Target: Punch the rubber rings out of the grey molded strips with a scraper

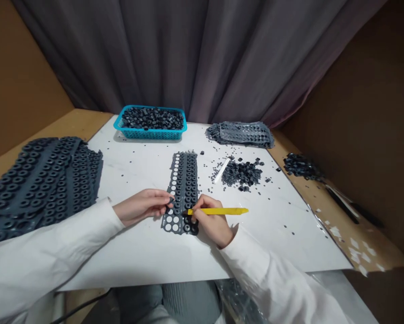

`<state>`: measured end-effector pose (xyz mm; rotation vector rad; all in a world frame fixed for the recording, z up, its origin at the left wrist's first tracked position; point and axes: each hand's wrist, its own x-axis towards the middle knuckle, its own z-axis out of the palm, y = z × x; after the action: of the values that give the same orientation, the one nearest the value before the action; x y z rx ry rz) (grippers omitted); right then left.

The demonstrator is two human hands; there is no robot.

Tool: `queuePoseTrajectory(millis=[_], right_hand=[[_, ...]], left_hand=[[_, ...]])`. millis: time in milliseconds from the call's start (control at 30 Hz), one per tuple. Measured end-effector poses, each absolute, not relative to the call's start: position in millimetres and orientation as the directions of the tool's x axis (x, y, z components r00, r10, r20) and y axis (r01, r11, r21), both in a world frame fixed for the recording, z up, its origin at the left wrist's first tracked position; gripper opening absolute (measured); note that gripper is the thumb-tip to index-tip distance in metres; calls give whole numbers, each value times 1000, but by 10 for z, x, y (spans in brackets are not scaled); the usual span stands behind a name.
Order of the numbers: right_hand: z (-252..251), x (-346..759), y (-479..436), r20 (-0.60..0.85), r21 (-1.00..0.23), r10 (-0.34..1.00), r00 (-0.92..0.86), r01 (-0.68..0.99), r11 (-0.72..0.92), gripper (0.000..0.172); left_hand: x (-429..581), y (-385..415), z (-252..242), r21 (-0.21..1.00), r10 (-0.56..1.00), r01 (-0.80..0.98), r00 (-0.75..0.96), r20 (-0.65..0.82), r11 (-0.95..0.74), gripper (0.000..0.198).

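A perforated dark grey rubber strip [183, 193] lies lengthwise on a white board [130, 166], with raised rings along its middle and round holes along its edges. My left hand [142, 207] rests at the strip's left edge, its fingertips pinching a small dark rubber ring [171, 200]. My right hand [211, 222] is shut around a slim yellow tool [218, 211], whose dark tip meets the strip among the rings. The hand hides part of the strip's near end.
A large heap of ringed rubber sheets [43, 184] lies at the left. A blue plastic basket [151, 123] of dark rings and a stack of sheets [240, 135] stand at the back. Loose rings [241, 174] and crumbs cover the board's right side, beside a white strip [222, 170].
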<state>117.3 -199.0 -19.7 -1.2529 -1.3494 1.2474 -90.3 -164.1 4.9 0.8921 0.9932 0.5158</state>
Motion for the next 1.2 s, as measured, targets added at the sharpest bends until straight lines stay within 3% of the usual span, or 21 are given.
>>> queuePoseTrajectory(millis=[200, 267, 300, 367, 433, 533, 733, 900, 967, 1033, 1133, 1200], right_hand=[[-209, 1155, -1985, 4, -975, 989, -146, 219, 36, 9], [-210, 1152, -1978, 10, -971, 989, -147, 234, 45, 9], [-209, 1151, -1974, 17, -970, 989, -147, 237, 52, 10], [-208, 1151, -1969, 32, -969, 989, -147, 236, 67, 11], [-209, 1152, -1968, 41, -969, 988, -149, 236, 76, 11], [-215, 1155, -1975, 42, -969, 987, -153, 235, 78, 9], [-204, 1142, -1985, 70, -951, 983, -167, 287, 116, 10], [-155, 1132, -1967, 74, -919, 978, -193, 368, 142, 13], [-149, 1136, -1964, 71, -914, 978, -197, 380, 143, 14], [-155, 1142, -1964, 68, -913, 978, -198, 383, 141, 14], [-172, 1152, -1963, 50, -918, 979, -195, 378, 122, 13], [-174, 1159, -1952, 26, -933, 980, -200, 347, 95, 12]], left_hand=[[-817, -1666, 129, 822, 704, -105, 583, -406, 560, 21], [-800, -1661, 160, 860, 706, -45, 593, -387, 509, 14], [-790, -1662, 164, 911, 734, 35, 581, -353, 410, 12], [-770, -1674, 150, 961, 795, 271, 571, -206, 54, 9], [-754, -1690, 116, 835, 778, 441, 627, -24, -330, 12], [-738, -1702, 67, 622, 685, 499, 724, 83, -604, 18], [-692, -1715, 91, 379, 599, 538, 799, 56, -753, 13], [-616, -1737, 63, 209, 555, 538, 832, 25, -817, 20], [-615, -1707, 49, 277, 563, 533, 826, 36, -799, 21], [-651, -1641, 76, 475, 635, 533, 769, 72, -700, 18], [-766, -1497, 197, 811, 867, 470, 490, 89, -349, 15], [-846, -1403, 276, 949, 948, 301, 318, -9, -92, 15]])
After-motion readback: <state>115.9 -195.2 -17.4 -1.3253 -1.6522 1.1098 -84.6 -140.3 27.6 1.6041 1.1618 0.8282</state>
